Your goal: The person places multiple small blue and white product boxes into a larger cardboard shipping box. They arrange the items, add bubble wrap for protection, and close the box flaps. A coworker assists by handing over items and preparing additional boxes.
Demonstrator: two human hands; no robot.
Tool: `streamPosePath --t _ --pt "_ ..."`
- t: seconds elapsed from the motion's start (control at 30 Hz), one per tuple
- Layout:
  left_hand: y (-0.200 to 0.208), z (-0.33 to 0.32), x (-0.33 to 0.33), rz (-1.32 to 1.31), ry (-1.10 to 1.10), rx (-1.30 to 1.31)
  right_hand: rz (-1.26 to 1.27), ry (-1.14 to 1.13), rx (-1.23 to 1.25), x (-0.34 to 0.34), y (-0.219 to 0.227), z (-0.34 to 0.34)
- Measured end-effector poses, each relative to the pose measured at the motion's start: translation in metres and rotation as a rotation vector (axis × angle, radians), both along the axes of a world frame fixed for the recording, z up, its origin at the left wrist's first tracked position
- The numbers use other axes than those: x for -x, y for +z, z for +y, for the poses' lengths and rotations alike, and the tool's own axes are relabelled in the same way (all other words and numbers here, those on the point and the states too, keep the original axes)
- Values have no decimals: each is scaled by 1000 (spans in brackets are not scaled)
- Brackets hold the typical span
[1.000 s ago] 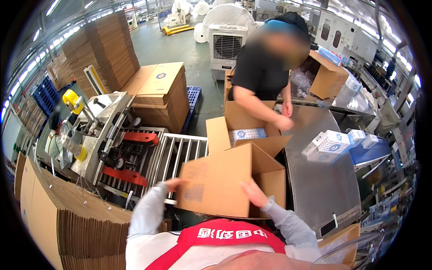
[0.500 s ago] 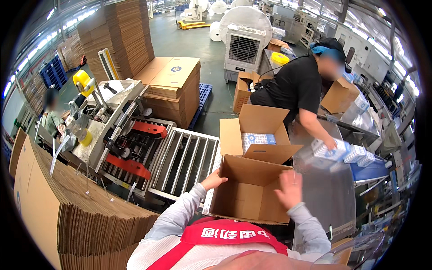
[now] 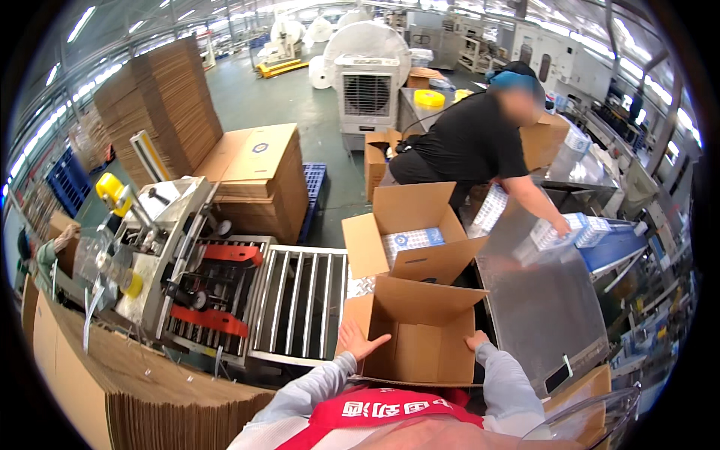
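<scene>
In front of me stands an open cardboard box [image 3: 420,349] with nothing visible inside. My left hand [image 3: 361,342] lies at its left flap, fingers spread and thumb stretched toward the opening. My right hand [image 3: 477,340] is closed around the right wall, with part of its fingers hidden. Just beyond, a second open cardboard box [image 3: 409,202] holds white-and-blue cartons [image 3: 415,239]. A person in a black shirt [image 3: 472,142] bends over the metal table [image 3: 536,300] at the right, one hand on white-and-blue packs [image 3: 551,234].
Left of the boxes runs a roller conveyor [image 3: 296,300], leading to a sealing machine with red guides [image 3: 217,289]. Flat cardboard stacks stand at the near left [image 3: 150,397] and behind the machine [image 3: 255,180]. A blue belt [image 3: 611,251] meets the table. Another person [image 3: 49,251] is at the far left.
My right hand has come down from the box's right flap to its right wall. My left hand has loosened from the rim and spread out. The co-worker's packs lie nearer the belt; the view has shifted.
</scene>
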State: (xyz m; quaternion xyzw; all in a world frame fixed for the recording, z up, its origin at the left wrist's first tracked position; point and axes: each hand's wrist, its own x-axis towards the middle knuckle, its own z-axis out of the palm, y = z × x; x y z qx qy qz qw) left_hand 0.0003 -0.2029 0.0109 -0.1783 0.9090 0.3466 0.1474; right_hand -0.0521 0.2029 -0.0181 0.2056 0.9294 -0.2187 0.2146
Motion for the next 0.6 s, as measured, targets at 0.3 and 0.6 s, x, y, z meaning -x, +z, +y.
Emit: streamPosePath --t 0.3,0.6 --pt "-18 23 18 79 150 -44 -38 179 -107 38 44 14" --pt "-30 91 40 150 169 27 -56 471 -120 81 19 91"
